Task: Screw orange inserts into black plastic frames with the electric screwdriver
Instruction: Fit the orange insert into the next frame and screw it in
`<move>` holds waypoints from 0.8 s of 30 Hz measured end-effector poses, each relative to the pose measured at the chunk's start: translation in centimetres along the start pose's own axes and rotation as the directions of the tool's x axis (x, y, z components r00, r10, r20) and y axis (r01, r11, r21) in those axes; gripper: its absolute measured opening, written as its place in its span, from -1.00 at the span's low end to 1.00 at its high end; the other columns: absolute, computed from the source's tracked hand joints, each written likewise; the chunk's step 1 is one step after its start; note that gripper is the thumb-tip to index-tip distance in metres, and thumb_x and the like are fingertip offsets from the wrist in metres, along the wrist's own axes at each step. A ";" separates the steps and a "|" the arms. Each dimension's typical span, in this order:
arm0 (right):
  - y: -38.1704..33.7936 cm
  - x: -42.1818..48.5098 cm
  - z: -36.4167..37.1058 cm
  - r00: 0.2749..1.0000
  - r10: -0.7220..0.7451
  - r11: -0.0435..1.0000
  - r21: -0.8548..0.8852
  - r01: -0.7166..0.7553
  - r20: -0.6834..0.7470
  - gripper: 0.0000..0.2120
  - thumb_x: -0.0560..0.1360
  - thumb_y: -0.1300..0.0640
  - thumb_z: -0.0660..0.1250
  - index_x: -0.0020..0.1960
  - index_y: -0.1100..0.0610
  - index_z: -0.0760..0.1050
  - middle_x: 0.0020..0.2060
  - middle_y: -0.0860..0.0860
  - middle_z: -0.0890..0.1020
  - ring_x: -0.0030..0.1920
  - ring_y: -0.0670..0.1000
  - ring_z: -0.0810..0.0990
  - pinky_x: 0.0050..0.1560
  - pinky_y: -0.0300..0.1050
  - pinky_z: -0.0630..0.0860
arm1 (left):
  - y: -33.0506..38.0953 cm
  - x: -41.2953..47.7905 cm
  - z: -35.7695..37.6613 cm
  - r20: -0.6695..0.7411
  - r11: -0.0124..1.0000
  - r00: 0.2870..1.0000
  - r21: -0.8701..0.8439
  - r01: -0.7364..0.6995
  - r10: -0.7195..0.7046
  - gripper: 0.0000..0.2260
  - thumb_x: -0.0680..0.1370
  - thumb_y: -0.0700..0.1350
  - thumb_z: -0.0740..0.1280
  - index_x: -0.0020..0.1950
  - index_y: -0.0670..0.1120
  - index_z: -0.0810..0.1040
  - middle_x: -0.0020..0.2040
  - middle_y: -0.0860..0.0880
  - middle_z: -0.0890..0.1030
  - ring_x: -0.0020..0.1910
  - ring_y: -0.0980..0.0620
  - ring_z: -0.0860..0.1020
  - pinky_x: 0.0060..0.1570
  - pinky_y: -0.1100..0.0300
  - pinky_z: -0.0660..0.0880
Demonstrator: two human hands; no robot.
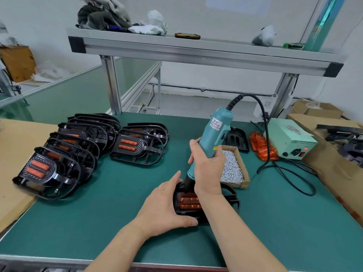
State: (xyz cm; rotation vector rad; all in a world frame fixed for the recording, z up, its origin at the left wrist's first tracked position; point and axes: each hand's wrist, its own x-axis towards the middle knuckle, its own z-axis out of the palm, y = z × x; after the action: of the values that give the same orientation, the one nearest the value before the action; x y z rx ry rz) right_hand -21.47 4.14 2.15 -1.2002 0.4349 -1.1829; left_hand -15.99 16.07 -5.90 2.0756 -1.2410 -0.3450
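Observation:
A black plastic frame (231,197) lies on the green mat near the front, with an orange insert (189,202) seated in it. My left hand (165,205) grips the frame's left side, thumb along its near edge. My right hand (207,163) holds the teal electric screwdriver (213,134) nearly upright, its black tip down on the frame just behind the insert. The tip itself is hidden by my hands.
Several finished frames (64,154) with orange inserts are stacked at left, partly on cardboard. A cardboard tray of screws (232,167) sits right of my hand. Loose orange inserts (262,146), a spare frame (236,138), the power unit (288,140) and its black cable (294,177) lie at right.

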 end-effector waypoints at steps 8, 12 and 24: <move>-0.3 0.0 -0.3 0.939 -0.019 1.000 0.026 0.010 0.344 -0.91 0.43 0.20 0.42 -0.13 0.13 0.51 -0.39 0.00 0.50 -0.45 -0.02 0.41 -0.33 -0.23 0.44 | 0.5 0.0 -0.3 -0.014 0.998 0.999 -0.028 -0.047 0.047 -0.05 0.13 0.36 0.53 0.46 0.30 0.21 0.18 0.33 0.50 0.17 0.24 0.48 0.17 0.13 0.49; 0.2 -0.3 0.8 0.990 -0.017 0.998 -0.063 0.026 0.142 -0.90 0.40 0.19 0.43 -0.19 0.06 0.52 -0.44 0.00 0.51 -0.47 -0.02 0.43 -0.37 -0.21 0.44 | 0.8 -0.1 -0.4 -0.034 0.998 0.998 -0.036 -0.047 0.045 -0.13 0.14 0.34 0.54 0.38 0.31 0.26 0.10 0.31 0.52 0.11 0.23 0.49 0.11 0.12 0.51; 0.0 -0.5 0.6 0.986 -0.015 0.997 -0.072 0.027 0.166 -0.89 0.40 0.17 0.42 -0.13 0.15 0.50 -0.38 0.02 0.52 -0.44 0.00 0.43 -0.34 -0.24 0.45 | 0.9 -0.2 -0.5 -0.003 0.999 1.000 -0.039 -0.015 0.014 0.04 0.15 0.36 0.53 0.55 0.21 0.15 0.28 0.26 0.48 0.26 0.19 0.45 0.26 0.10 0.45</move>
State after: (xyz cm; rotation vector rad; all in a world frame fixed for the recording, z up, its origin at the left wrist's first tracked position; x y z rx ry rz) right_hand -21.13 4.86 2.21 -1.3582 0.3441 -1.0829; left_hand -16.40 16.13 -4.96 2.0325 -1.2376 -0.3570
